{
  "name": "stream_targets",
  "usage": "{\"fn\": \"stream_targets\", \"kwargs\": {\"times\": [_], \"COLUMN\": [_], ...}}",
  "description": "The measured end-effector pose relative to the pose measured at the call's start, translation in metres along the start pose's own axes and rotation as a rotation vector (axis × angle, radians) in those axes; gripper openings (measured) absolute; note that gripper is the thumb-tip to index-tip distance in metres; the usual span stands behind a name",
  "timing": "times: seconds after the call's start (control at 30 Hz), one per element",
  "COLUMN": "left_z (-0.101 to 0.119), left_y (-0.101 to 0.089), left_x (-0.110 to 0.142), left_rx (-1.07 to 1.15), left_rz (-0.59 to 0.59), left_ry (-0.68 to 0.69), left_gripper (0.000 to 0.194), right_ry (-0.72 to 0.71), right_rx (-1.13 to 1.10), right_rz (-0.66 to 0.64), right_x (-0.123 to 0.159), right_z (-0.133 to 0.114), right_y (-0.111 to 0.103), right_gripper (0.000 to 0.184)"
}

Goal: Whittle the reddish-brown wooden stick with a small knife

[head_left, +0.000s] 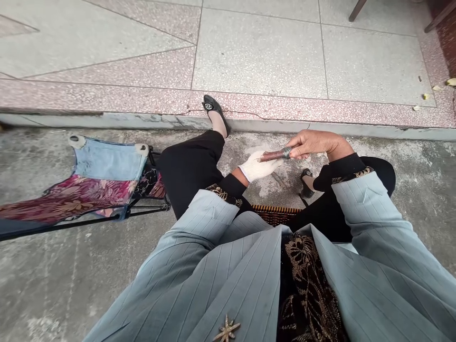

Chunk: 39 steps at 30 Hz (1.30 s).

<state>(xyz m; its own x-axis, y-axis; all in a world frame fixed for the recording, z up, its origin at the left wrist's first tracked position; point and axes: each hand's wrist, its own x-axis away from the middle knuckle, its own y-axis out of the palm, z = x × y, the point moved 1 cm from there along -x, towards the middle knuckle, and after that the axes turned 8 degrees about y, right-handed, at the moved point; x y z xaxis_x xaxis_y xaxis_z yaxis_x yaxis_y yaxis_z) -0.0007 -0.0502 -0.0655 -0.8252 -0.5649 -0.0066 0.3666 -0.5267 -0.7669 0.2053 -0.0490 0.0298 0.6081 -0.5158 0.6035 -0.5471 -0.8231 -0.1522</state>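
Observation:
In the middle of the head view I hold a reddish-brown wooden handle (272, 156), its right end bound with wire. My right hand (313, 142) is bare; its thumb and fingers close on the wire-bound end. A white knitted glove covers my left hand (261, 168), which cradles the left part of the handle from below. Whether a blade or anything else joins the handle is hidden by my hands. Both hands are in front of me, above the concrete ground between my knees.
A folding chair (107, 159) with denim and flowered cloth stands at my left. Ahead runs a low step (142, 121) with terrazzo tiles, and my left foot rests on its edge. A woven seat edge (276, 216) shows beneath me. Furniture legs (357, 9) stand at the upper right.

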Motion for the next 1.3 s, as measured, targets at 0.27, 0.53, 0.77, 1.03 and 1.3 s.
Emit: {"fn": "stream_targets", "kwargs": {"times": [0.27,0.53,0.77,1.03,1.3], "left_z": [0.012,0.012,0.007,0.026,0.003], "left_y": [0.001,-0.005,-0.044,-0.063,-0.095], "left_x": [-0.004,-0.002,0.001,-0.002,-0.013], "left_rx": [-0.26,-0.347,-0.215,-0.426,-0.488], "left_rz": [-0.209,-0.253,-0.054,-0.25,-0.187], "left_ry": [0.047,0.056,-0.048,0.076,0.032], "left_gripper": [0.042,0.038,0.037,0.037,0.036], "right_ry": [0.201,0.714,-0.054,0.138,0.113], "right_rx": [0.058,0.668,0.008,0.16,0.234], "right_rz": [0.377,0.305,-0.024,0.726,-0.284], "right_x": [-0.019,-0.037,0.005,-0.013,-0.02], "right_z": [0.003,0.016,-0.012,-0.039,-0.037], "right_y": [0.008,0.013,0.004,-0.026,-0.013], "right_gripper": [0.034,0.032,0.039,0.033,0.036]}}
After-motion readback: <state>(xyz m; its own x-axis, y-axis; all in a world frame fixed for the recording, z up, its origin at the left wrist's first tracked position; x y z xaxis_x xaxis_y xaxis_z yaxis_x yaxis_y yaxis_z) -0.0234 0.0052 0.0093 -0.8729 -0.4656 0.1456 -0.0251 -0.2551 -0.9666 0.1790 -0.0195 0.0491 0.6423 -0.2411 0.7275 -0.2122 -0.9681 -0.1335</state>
